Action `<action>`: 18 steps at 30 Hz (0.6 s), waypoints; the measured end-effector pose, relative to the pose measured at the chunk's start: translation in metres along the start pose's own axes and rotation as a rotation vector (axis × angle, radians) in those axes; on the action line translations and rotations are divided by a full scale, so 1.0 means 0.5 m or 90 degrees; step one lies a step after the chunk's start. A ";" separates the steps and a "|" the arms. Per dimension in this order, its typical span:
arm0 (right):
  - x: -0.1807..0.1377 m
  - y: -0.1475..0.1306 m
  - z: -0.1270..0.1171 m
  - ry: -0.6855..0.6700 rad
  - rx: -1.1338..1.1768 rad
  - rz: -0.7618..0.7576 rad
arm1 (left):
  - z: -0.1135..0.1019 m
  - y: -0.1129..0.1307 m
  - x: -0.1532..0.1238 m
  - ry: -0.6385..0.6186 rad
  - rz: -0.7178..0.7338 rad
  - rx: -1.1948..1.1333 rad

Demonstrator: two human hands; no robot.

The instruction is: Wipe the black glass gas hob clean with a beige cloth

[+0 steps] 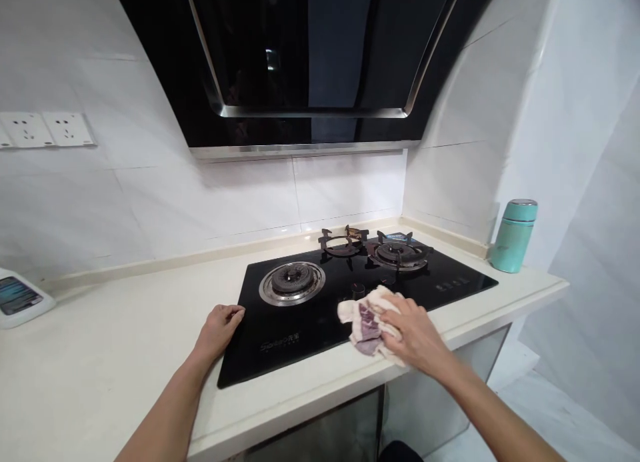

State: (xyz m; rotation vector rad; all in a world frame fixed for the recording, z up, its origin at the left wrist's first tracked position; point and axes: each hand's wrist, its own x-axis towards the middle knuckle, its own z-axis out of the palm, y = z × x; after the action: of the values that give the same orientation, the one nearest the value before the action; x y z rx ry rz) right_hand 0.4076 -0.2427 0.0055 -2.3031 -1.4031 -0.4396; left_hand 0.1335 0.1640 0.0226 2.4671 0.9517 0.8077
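Note:
A black glass gas hob (300, 332) is set into the cream countertop (100, 355). My right hand (415, 335) presses a crumpled white and purple cloth (364, 319) onto the hob's front right part, fingers closed over it. My left hand (220, 327) rests at the hob's left edge on the countertop, fingers curled under with nothing in them. The left burner (292, 282) has no pan support. A loose pan support (343, 242) sits at the back beside the right burner (400, 254).
A teal insulated flask (515, 235) stands at the countertop's right end. A white device (20, 299) lies at far left. A black range hood (300, 62) hangs overhead. Wall sockets (47, 129) are on the tiled wall.

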 end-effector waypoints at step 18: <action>-0.037 0.454 -0.074 0.177 -0.172 0.505 | 0.001 -0.020 0.019 -0.007 0.016 0.009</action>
State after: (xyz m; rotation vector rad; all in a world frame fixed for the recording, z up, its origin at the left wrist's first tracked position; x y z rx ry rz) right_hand 0.6005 -0.3684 -0.0113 -2.6355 -0.2507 -0.6729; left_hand 0.1346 0.1774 0.0207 2.4974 0.9279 0.7970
